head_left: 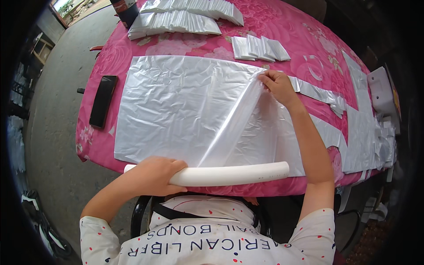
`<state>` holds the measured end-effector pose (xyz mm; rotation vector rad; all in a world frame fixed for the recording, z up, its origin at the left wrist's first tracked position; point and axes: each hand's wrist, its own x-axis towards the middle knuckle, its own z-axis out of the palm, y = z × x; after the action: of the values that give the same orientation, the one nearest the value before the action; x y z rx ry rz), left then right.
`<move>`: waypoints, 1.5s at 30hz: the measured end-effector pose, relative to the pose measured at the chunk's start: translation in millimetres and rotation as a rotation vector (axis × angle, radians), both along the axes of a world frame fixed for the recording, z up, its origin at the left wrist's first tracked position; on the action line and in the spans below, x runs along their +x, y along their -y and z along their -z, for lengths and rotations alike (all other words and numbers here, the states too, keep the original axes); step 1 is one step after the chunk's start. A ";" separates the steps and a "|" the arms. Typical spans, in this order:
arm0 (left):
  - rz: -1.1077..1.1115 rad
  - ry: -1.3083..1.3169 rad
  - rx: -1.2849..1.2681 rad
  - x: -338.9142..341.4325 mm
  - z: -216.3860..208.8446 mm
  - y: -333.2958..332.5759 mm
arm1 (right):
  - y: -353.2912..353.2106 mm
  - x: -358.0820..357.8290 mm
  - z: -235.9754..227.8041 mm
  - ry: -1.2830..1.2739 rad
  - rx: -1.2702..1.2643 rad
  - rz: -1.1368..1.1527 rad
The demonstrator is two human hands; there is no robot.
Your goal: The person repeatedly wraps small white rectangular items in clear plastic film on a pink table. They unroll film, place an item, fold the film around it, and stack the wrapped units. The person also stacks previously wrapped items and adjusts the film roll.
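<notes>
A white plastic pipe point(238, 174) lies along the near edge of the table, across the lower edge of a large silvery plastic sheet point(168, 101). My left hand point(157, 175) is wrapped round the pipe near its left end. At the sheet's far right corner, my right hand point(277, 86) pinches the thin plastic between thumb and fingers. From that pinch a raised fold slants down toward the pipe. The rest of the sheet lies spread out and wrinkled, with more silvery plastic point(324, 132) to its right.
Folded plastic packets point(174, 24) are stacked in rows at the far left of the pink flowered tablecloth point(194, 46). A smaller pile of packets point(260, 48) lies beyond the sheet. A black phone point(104, 101), a dark bottle point(126, 12) and a white plastic container point(380, 88) sit near the table's edges.
</notes>
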<state>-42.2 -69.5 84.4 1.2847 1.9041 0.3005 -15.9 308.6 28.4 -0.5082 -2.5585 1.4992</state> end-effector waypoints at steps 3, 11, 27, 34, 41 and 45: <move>0.039 -0.383 0.353 4.0 15.1 -37.3 | 25.3 -19.7 -4.3 -0.015 0.063 -0.109; 0.440 -0.338 0.683 26.8 59.5 -38.5 | 22.9 -36.8 -0.5 0.119 0.015 -0.192; 0.371 -0.531 0.441 75.6 79.1 -27.6 | 123.2 107.5 -9.1 -0.142 0.773 -0.215; 0.487 -0.299 0.554 55.2 76.9 -27.6 | 23.4 122.2 -0.2 -0.053 0.839 0.226; 0.428 -0.520 0.456 66.5 86.0 -22.5 | 121.4 140.3 -26.9 -0.068 0.595 -0.263; 0.420 -0.665 0.486 80.2 88.5 -21.1 | 137.0 125.1 -18.8 -0.123 0.657 -0.321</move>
<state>37.9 -48.4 -4.1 2.2903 2.0810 0.1203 109.2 171.6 47.2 0.0809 -2.8949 0.6288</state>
